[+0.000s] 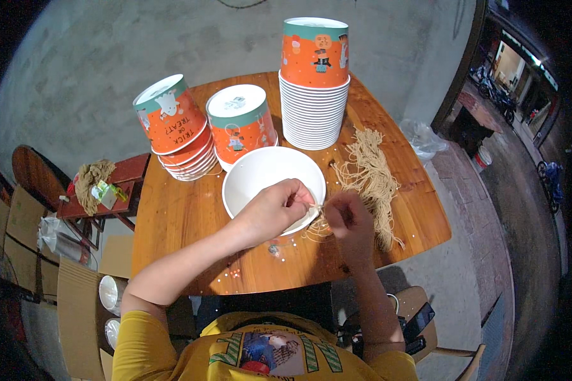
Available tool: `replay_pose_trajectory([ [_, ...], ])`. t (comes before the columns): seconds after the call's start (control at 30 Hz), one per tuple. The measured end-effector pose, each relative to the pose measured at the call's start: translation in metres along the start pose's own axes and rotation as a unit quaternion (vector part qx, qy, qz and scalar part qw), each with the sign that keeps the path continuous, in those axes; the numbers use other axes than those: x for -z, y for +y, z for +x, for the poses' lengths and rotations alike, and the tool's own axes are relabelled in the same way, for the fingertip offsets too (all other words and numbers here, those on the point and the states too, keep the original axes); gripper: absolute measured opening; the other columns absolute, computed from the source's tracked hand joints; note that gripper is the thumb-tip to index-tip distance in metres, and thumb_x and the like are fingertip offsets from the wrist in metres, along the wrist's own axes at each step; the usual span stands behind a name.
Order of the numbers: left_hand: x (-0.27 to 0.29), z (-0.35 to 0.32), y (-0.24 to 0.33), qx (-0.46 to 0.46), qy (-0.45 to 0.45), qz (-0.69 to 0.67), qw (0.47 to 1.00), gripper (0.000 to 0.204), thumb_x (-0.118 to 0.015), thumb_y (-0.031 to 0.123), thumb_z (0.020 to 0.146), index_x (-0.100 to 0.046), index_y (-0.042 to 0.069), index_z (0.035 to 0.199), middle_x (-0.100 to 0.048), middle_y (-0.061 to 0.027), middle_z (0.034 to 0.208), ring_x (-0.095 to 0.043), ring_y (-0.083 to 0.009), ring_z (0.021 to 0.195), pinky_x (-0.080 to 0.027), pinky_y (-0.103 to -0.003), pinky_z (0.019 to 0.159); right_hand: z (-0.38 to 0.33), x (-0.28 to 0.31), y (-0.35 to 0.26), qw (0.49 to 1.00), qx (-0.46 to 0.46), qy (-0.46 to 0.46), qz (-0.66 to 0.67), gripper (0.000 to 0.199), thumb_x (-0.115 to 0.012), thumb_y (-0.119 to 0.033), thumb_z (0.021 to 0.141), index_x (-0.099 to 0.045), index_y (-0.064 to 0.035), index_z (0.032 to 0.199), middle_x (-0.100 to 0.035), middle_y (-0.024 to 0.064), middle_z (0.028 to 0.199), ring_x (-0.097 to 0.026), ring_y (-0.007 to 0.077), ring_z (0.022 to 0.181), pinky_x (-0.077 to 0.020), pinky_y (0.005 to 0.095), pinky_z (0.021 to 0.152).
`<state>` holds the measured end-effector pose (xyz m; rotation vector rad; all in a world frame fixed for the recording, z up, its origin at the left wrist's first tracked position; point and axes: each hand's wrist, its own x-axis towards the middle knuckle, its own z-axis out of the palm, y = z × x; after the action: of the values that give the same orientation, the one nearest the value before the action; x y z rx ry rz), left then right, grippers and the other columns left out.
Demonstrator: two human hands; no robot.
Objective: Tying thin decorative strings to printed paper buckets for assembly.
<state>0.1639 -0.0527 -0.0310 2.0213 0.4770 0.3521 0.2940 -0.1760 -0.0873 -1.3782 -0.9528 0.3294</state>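
Note:
A paper bucket [257, 174] with a white inside lies on the wooden table [413, 216], its opening facing me. At its right rim my left hand [276, 206] is closed, thumb and forefinger pinching a thin beige string [318, 208]. Just right of the rim, my right hand [351, 223] is also closed, fingers drawn together by the same string. Its fingertips are partly in shadow, but the string runs to them. Loose strands hang below the rim between both hands. A thick bundle of beige strings [374, 181] lies right of the bucket.
Behind the bucket stand a tall stack of upside-down paper buckets [314, 95], a short stack [238, 120] and a leaning stack [175, 120]. Small white bits [232, 274] dot the table's near edge. A red bench [130, 171] and cardboard box [79, 317] stand left.

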Motion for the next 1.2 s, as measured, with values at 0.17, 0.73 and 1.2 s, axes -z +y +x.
replay_pose_trajectory([
  [0.17, -0.002, 0.001, -0.002, -0.001, -0.001, -0.011, 1.0, 0.014, -0.055, 0.011, 0.087, -0.06, -0.001, 0.094, -0.059, -0.0046, 0.078, -0.053, -0.0104, 0.072, -0.046, -0.026, 0.067, -0.002, 0.005, 0.003, 0.999, 0.035, -0.015, -0.037, 0.007, -0.059, -0.002, 0.086, -0.055, -0.0056, 0.09, -0.055, -0.0034, 0.078, -0.049, 0.0035, 0.068, -0.0418, 0.0195, 0.063],
  [0.73, -0.009, -0.001, 0.003, -0.035, 0.004, 0.03, 0.999, 0.016, -0.056, 0.013, 0.088, -0.058, -0.002, 0.093, -0.058, -0.0073, 0.071, -0.056, -0.0141, 0.067, -0.046, -0.03, 0.064, -0.01, 0.005, -0.017, 0.923, 0.223, 0.02, -0.314, 0.02, -0.07, -0.011, 0.077, -0.065, -0.0089, 0.097, -0.066, 0.0094, 0.079, -0.065, 0.0239, 0.068, -0.0512, 0.0336, 0.059],
  [1.2, -0.011, -0.007, 0.008, -0.131, 0.047, 0.149, 0.979, 0.015, -0.05, 0.012, 0.092, -0.053, -0.002, 0.088, -0.056, -0.0193, 0.085, -0.056, -0.0373, 0.084, -0.045, -0.043, 0.075, -0.023, 0.007, -0.013, 0.917, 0.178, 0.011, -0.356, 0.013, -0.069, -0.011, 0.076, -0.059, -0.0095, 0.085, -0.06, 0.0084, 0.066, -0.062, 0.0249, 0.057, -0.0488, 0.0353, 0.053],
])
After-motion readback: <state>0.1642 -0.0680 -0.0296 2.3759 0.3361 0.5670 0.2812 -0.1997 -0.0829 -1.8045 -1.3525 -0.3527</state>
